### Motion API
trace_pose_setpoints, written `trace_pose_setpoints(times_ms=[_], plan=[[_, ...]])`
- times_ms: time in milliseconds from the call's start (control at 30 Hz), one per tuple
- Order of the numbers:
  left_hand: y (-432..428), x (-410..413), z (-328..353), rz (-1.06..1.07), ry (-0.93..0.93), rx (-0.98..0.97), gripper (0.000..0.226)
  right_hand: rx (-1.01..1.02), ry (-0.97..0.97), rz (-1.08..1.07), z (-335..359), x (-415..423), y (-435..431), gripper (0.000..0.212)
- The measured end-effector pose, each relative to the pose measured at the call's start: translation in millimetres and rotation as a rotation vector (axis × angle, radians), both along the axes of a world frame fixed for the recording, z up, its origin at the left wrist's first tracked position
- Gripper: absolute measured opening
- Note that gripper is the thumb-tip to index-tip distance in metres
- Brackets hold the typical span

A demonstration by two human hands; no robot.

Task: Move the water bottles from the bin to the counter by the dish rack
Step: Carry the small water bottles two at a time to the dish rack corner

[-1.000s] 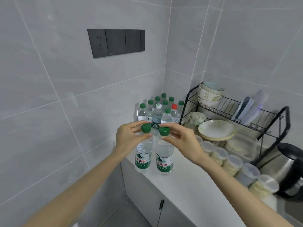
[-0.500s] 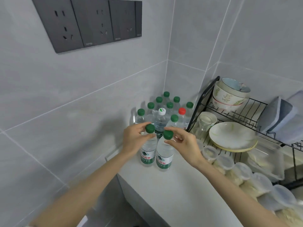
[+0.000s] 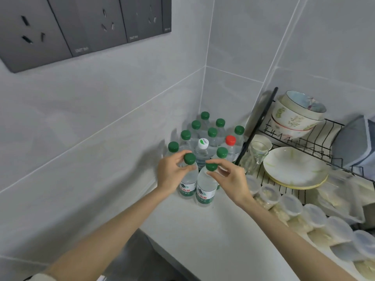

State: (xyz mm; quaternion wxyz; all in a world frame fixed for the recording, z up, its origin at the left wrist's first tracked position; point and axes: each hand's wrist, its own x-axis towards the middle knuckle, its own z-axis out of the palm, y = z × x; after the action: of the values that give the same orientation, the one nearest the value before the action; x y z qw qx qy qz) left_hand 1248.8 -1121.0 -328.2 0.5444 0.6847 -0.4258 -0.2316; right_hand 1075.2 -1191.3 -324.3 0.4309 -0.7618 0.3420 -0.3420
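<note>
Two clear water bottles upright on the white tabletop [image 3: 213, 236].
Left bottle [image 3: 187, 184] and right bottle [image 3: 205, 191] touch, green caps, green labels, before a cluster of bottles [image 3: 211, 136] in the corner.

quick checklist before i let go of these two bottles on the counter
1. Left hand grips its bottle at the neck: ok.
2. Right hand grips its bottle below the cap: ok.
3. Both bottles upright: ok.
4. Bases resting on the counter: cannot tell, though they look down.
5. Placed by the cluster of bottles beside the dish rack: ok.
6. Caps on: ok.
</note>
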Motion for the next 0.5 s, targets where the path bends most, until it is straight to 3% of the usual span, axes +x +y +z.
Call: trace_pose_setpoints(times_ms=[333,500], plan=[[-9,0,-5,-0.028,-0.031,0.000,0.040,-0.117,0.063,0.048,-4,-7,-2,0.029],[-2,-7,-2,-0.025,-0.088,0.011,0.048,-0.180,0.173,0.068,2,-10,-1,0.034]])
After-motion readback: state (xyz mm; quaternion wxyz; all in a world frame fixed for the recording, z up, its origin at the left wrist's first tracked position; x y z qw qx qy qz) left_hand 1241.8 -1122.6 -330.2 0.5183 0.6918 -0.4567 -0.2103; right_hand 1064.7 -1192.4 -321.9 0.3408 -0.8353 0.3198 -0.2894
